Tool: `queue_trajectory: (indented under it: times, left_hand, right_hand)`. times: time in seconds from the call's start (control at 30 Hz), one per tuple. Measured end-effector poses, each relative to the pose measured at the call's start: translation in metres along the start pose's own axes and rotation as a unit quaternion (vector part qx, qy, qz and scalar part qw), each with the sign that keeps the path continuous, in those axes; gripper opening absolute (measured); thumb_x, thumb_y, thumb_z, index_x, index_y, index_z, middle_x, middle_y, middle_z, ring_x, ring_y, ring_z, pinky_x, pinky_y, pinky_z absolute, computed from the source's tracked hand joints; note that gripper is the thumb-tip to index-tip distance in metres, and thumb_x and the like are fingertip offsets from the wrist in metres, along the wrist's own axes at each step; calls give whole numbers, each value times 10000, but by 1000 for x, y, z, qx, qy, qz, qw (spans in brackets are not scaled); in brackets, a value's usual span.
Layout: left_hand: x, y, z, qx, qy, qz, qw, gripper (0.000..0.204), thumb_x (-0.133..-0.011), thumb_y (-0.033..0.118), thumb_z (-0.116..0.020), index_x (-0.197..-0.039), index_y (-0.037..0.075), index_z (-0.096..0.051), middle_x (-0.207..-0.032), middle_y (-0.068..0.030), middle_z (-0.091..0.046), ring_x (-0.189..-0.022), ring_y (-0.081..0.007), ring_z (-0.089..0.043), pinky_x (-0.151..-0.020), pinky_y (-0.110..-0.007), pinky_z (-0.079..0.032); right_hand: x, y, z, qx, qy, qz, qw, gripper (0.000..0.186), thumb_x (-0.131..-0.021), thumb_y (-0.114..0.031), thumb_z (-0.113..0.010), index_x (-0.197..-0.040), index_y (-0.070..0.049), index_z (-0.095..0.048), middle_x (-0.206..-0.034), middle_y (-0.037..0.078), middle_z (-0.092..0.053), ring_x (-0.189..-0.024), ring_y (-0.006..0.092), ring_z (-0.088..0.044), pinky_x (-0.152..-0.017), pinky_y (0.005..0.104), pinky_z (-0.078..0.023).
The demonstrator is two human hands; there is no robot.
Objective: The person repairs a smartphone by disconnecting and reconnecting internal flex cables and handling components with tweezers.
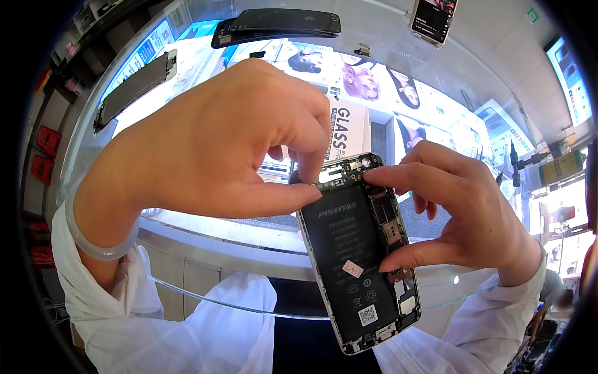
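Note:
An opened phone [339, 237] with a black battery, small pink sticker and exposed circuit boards is held tilted over the front edge of a glass counter. My left hand [249, 143] is closed on its top left corner, the thumb lying near the upper edge of the battery and the fingers curled, partly hiding that corner. My right hand [461, 212] grips the right side, index fingertip on the top right of the board and thumb on the battery's lower right.
The lit glass counter [180, 240] holds printed boxes. On it lie a detached screen panel [134, 87], black phone housings [280, 23], small metal parts [364, 51] and a propped phone [430, 19]. A dark tool [514, 162] stands at right. Red items [47, 140] are at far left.

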State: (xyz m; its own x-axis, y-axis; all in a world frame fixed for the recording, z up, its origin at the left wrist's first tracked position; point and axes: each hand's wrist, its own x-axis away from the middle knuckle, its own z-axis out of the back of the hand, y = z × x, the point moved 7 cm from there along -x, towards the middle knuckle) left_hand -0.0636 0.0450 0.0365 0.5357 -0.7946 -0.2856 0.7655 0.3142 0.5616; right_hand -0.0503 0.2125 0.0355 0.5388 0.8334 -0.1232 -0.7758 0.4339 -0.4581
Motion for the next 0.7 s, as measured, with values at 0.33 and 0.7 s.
queue_trajectory:
  times: [0.33, 0.7]
  left_hand:
    - [0, -5, -1, 25, -2, 32, 999, 113, -715, 46, -805, -776, 35, -711, -864, -65, -679, -692, -162, -650, -592, -263, -525]
    - [-2, -17, -4, 107, -49, 163, 979, 81, -769, -1, -789, -828, -9, -735, -917, -92, -681, -797, -181, -692, -699, -285, -609]
  right_hand:
    - [-3, -12, -2, 1, 21, 28, 999, 451, -735, -267, -876, -1127, -80, -752, -886, 57, -539, -677, 140, -529, -555, 263, -429]
    - [-14, -32, -15, 120, 85, 105, 983, 325, -810, -93, -752, -1133, -51, -740, -1045, 131, -507, -834, 229, -527, -680, 334, -463]
